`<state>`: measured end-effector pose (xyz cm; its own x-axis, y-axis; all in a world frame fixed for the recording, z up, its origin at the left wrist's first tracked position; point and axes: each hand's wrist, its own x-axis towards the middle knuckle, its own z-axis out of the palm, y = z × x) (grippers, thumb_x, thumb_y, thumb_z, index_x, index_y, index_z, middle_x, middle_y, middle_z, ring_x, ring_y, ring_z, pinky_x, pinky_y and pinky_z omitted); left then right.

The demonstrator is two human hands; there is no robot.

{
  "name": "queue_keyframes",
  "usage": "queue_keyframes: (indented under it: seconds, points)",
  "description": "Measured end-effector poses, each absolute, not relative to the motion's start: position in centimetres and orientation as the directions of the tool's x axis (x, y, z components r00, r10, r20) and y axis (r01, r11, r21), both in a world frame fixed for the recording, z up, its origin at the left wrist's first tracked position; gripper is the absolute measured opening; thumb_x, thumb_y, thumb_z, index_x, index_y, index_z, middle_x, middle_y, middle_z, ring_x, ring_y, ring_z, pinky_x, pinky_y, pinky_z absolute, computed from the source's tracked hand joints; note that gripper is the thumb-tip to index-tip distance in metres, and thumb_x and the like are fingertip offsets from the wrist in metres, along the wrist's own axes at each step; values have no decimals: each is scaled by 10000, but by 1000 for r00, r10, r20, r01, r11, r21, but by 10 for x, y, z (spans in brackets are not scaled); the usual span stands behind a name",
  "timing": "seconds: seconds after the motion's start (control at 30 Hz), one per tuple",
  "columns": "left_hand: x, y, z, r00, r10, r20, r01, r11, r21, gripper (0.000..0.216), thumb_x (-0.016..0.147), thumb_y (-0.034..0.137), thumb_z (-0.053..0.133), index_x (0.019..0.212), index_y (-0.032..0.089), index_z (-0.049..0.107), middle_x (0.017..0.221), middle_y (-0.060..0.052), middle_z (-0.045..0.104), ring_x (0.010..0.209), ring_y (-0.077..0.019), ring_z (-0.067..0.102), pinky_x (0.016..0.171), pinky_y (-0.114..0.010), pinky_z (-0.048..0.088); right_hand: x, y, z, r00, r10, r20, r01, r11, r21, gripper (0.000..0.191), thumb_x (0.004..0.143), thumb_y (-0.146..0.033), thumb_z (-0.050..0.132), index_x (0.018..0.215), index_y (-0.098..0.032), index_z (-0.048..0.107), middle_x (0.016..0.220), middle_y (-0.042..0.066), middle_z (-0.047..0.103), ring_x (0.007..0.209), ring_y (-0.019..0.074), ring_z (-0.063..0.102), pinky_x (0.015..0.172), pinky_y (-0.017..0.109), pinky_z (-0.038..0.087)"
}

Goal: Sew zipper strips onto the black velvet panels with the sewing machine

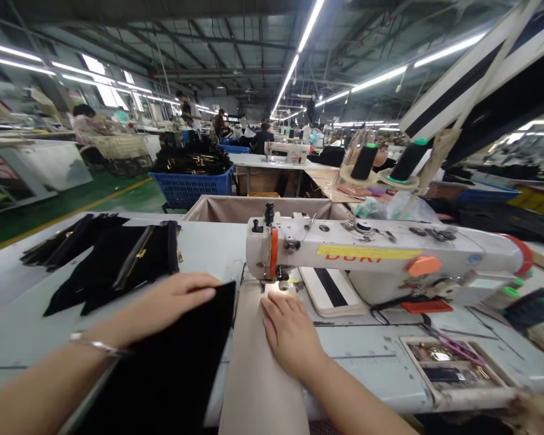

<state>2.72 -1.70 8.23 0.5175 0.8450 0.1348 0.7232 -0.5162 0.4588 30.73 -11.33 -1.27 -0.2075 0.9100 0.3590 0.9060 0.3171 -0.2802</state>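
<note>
My left hand (181,297), with a bracelet on its wrist, is closed on the top edge of a black fabric piece (181,356) that hangs down towards me. Beside it a long beige panel (263,368) runs up to the sewing machine (362,248). My right hand (292,332) lies flat on the panel's right side, fingers outstretched just in front of the lit presser foot (272,285). Whether the foot presses on the panel I cannot tell. On the left of the table lie black pieces with gold zippers (138,257).
Under the machine arm rests a white pad with a black stripe (329,290). To the right, a tray (453,386) holds small metal parts and pink-handled scissors (462,350). Black thread cones (365,162) stand behind. A blue basket (193,188) of black goods and several people are further back.
</note>
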Motion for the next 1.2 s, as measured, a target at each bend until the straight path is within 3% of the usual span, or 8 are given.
queue_keyframes:
  seconds: [0.03, 0.07, 0.17, 0.27, 0.67, 1.1, 1.2]
  points:
    - [58, -18, 67, 637, 770, 34, 642, -554, 529, 272, 895, 355, 521, 1049, 258, 722, 1063, 33, 731, 1015, -167, 666, 940, -257, 486, 307, -114, -12, -208, 911, 356, 905, 318, -284, 383, 961, -226, 508, 1345, -232, 505, 1380, 63, 519, 1270, 244, 441, 1110, 436, 329]
    - [84, -18, 51, 652, 758, 5, 621, -538, 570, 268, 881, 304, 523, 1055, 245, 717, 1036, 18, 735, 972, -163, 676, 908, -252, 495, 308, -114, -11, -210, 911, 354, 903, 320, -287, 385, 959, -218, 508, 1344, -227, 503, 1374, 64, 524, 1267, 242, 444, 1109, 432, 330]
    - [126, -14, 16, 543, 840, 13, 702, -462, 542, 162, 818, 246, 583, 929, 193, 690, 837, -6, 721, 778, -176, 675, 715, -253, 494, 309, -114, -8, -218, 911, 349, 899, 327, -292, 406, 961, -204, 496, 1366, -226, 484, 1371, 71, 530, 1261, 240, 450, 1100, 426, 339]
    - [133, -7, 4, 506, 862, 43, 734, -456, 503, 100, 822, 275, 602, 778, 192, 639, 764, -12, 689, 734, -191, 649, 642, -265, 433, 310, -113, -6, -231, 916, 328, 896, 331, -294, 412, 982, -255, 491, 1393, -237, 463, 1388, 70, 519, 1269, 244, 446, 1096, 429, 343]
    - [144, 5, 4, 453, 890, 51, 793, -428, 433, 123, 845, 293, 602, 802, 187, 649, 801, -52, 718, 754, -210, 668, 635, -274, 409, 309, -109, -12, -203, 935, 292, 906, 292, -307, 499, 979, -389, 526, 1444, -243, 419, 1374, 73, 526, 1261, 259, 440, 1103, 437, 323]
    - [147, 10, 2, 452, 889, 80, 803, -444, 397, 146, 861, 277, 579, 813, 170, 665, 820, -75, 723, 773, -221, 681, 653, -286, 447, 308, -108, -12, -189, 938, 290, 915, 275, -294, 531, 964, -402, 546, 1447, -228, 411, 1355, 81, 543, 1243, 269, 451, 1073, 440, 342]
    - [146, 4, 3, 457, 882, 115, 794, -463, 394, 107, 868, 238, 575, 857, 166, 654, 870, -79, 713, 830, -230, 672, 729, -311, 485, 309, -109, -9, -200, 932, 303, 908, 293, -300, 482, 957, -374, 568, 1405, -237, 454, 1370, 69, 530, 1254, 260, 444, 1079, 430, 340]
